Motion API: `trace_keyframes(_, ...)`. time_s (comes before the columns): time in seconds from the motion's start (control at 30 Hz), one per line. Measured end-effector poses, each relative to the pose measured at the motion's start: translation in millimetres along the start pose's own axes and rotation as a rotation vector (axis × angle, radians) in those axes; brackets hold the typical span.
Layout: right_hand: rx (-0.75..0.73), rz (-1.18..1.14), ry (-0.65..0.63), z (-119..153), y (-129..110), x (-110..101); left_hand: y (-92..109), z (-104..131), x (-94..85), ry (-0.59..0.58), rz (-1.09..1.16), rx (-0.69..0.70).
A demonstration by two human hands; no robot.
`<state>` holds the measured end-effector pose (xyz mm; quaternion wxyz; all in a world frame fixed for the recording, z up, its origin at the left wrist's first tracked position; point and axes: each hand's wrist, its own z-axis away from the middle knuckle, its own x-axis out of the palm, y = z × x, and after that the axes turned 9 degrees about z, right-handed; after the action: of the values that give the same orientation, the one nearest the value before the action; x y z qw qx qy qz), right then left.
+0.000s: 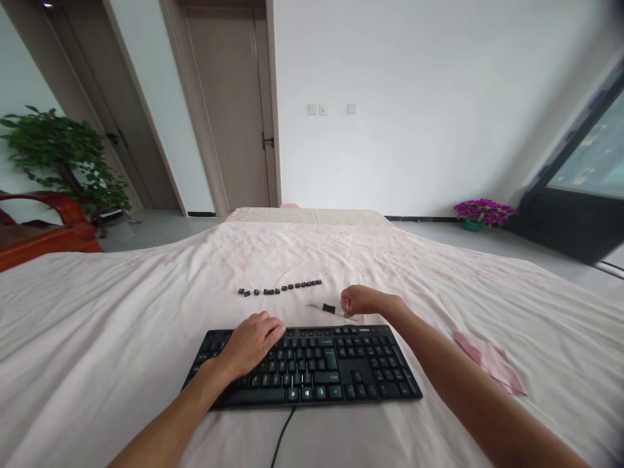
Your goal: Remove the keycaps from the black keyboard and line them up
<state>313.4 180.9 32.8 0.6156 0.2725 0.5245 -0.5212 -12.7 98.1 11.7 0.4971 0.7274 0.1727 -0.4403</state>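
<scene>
Black keyboard (336,377) and a person's two bare hands, over a pale floral cloth (160,312). The keyboard lies flat, its cord (283,434) running toward the wearer; its dark frame holds the seated keys. The left hand (251,341) rests palm down on its left part, fingers close together; whether they grip anything cannot be told. The right hand (359,301) is curled just beyond the far edge, beside a slender tool (329,308) with a dark middle and thin metal ends; whether it clamps the tool cannot be told. Small black keycaps (291,286) lie loose in an uneven row beyond the keyboard, in no container. A pink cloth (491,361) lies near the right forearm. Background, right: a green pot (472,225) containing magenta flowers (482,210).
</scene>
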Motion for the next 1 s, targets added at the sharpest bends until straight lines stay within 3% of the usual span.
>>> trace_keyframes(0.1,-0.004,0.005,0.069,5,-5,-3,-2,-3,-5.0,-0.033,0.064,-0.002)
trace_keyframes(0.2,-0.04,-0.079,0.144,14,-15,-7,-2,-13,-8.2,0.077,0.061,-0.028)
trace_keyframes(0.33,-0.089,-0.407,0.308,27,-34,-10,9,-31,-3.3,0.191,0.077,-0.021)
trace_keyframes(0.43,-0.109,-0.628,0.396,36,-52,-13,25,-42,3.6,0.113,0.168,0.073)
trace_keyframes(0.53,-0.125,-0.957,0.475,41,-68,-16,41,-49,9.1,0.02,0.299,0.065)
trace_keyframes(0.67,-0.193,-1.373,0.539,43,-86,-13,59,-56,12.3,0.045,0.481,0.033)
trace_keyframes(0.8,-0.26,-1.355,0.452,43,-96,0,66,-58,9.3,-0.033,0.583,0.081)
trace_keyframes(0.87,-0.275,-1.324,0.488,45,-94,6,59,-56,6.0,-0.075,0.651,0.097)
trace_keyframes(1.0,-0.27,-1.258,0.619,50,-84,12,34,-51,2.3,0.028,0.698,-0.032)
